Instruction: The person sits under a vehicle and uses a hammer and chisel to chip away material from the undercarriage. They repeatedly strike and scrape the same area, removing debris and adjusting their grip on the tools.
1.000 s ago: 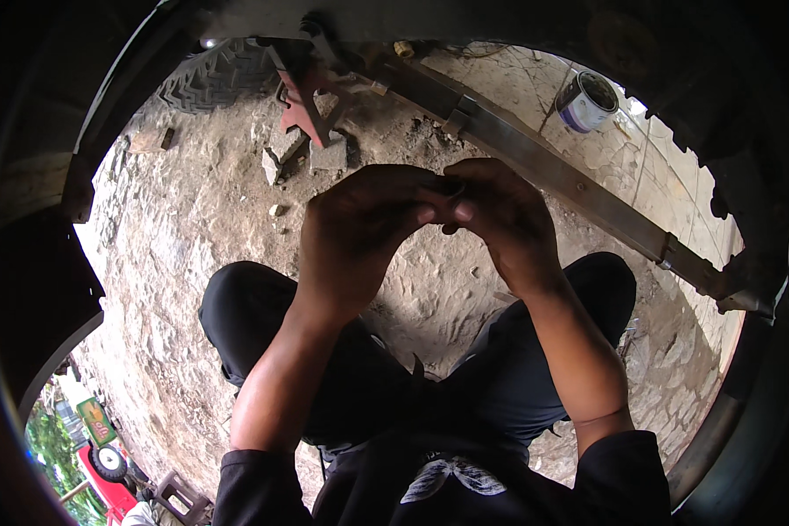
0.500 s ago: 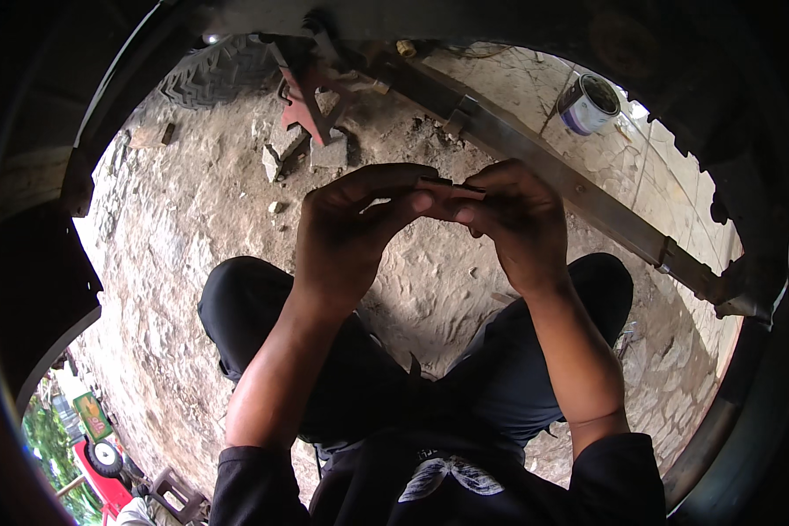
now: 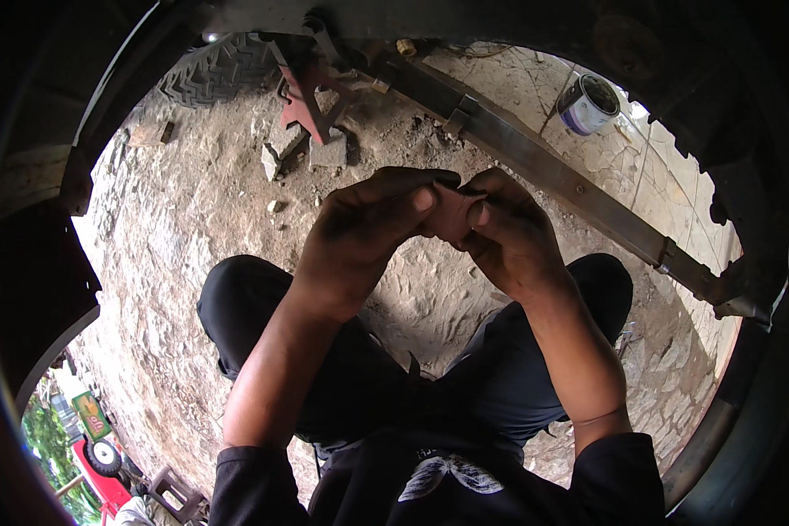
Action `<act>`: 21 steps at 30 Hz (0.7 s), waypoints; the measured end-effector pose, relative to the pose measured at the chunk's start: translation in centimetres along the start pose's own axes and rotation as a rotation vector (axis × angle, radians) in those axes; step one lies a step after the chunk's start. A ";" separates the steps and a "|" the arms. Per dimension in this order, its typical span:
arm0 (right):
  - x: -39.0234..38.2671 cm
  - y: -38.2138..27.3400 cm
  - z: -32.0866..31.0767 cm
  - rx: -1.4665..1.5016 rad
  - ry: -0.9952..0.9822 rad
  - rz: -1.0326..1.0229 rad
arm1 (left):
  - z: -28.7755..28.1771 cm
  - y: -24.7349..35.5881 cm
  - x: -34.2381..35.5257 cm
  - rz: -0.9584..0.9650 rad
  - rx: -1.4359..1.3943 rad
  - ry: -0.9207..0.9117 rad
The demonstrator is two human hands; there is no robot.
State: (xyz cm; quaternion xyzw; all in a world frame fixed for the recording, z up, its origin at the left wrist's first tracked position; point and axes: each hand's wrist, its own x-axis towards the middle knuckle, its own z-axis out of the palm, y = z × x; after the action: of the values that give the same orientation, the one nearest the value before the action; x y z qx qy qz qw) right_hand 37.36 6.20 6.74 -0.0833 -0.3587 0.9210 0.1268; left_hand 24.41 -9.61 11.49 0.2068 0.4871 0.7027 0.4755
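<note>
Above the ground between my knees, a small, thin reddish-brown piece [image 3: 451, 216] is pinched between both hands. Its broad face shows, and its upper edge looks dark and uneven; I cannot make out its exact kind. My left hand [image 3: 346, 232] grips the left side, thumb on the face and fingers curled behind. On the opposite side, my right hand [image 3: 519, 238] closes on it the same way, thumb tip near its right edge. The fingers hide its ends and back.
Beyond my hands, a long metal bar [image 3: 543, 162] slants down to the right. A red stand [image 3: 303, 103], concrete chunks [image 3: 329, 149] and a treaded tyre [image 3: 215, 77] are at the far left. A paint bucket [image 3: 590, 107] stands far right. Dark vehicle parts [image 3: 500, 19] surround the view.
The piece has tilted from nearly edge-on to showing its broad face. Both hands have shifted slightly and turned with it, the thumbs resting on that face.
</note>
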 end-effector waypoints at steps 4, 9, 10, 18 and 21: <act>0.3 0.4 0.2 -0.066 -0.027 -0.018 | -0.4 -1.4 0.4 0.060 0.104 0.029; 1.0 0.5 0.3 -0.210 0.018 -0.068 | 0.3 -1.7 0.4 0.164 0.285 0.224; 1.3 0.4 0.0 -0.297 0.054 -0.055 | 0.3 -1.6 0.4 0.163 0.278 0.234; 0.7 0.2 0.9 -0.192 0.132 0.088 | 0.3 -2.3 0.1 0.274 0.310 0.163; 1.0 1.0 0.0 -0.397 0.109 -0.088 | -0.4 -2.5 0.3 0.402 0.673 0.217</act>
State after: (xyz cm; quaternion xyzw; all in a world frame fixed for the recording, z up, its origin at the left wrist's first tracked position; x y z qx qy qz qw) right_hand 36.28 5.79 6.01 -0.1406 -0.5292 0.8199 0.1671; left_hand 25.14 -9.37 9.08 0.3668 0.6872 0.6006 0.1802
